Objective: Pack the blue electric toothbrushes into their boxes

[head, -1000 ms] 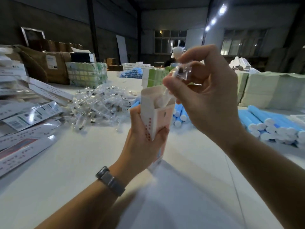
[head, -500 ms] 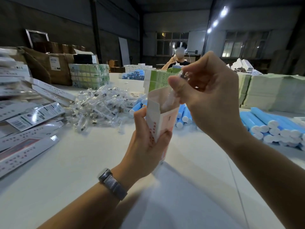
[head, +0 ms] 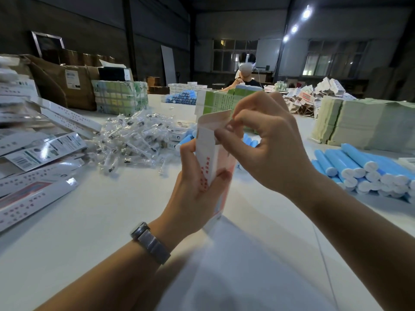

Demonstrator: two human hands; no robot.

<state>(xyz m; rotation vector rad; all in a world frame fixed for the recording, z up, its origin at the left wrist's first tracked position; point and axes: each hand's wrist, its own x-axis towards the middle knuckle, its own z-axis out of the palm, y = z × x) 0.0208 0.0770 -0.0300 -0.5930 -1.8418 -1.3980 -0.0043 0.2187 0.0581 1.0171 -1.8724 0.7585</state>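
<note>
Left hand (head: 197,182) gripping upright box (head: 215,153), centre frame | right hand (head: 265,149) pinching at open top flap | step: probably seating contents | next: likely tuck flap shut

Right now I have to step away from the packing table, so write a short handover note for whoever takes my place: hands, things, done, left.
Left hand grips the upright box, its base on the white table.
Right hand is at the box's open top, fingers pinched at the flap; I cannot tell what they hold.
Blue toothbrushes lie stacked on the right, more behind the box.
Bagged brush heads are piled on the left, flat boxes at the far left.
Done: box opened and being filled; contents hidden.
Left: close the top flap, then pack the remaining toothbrushes.
</note>
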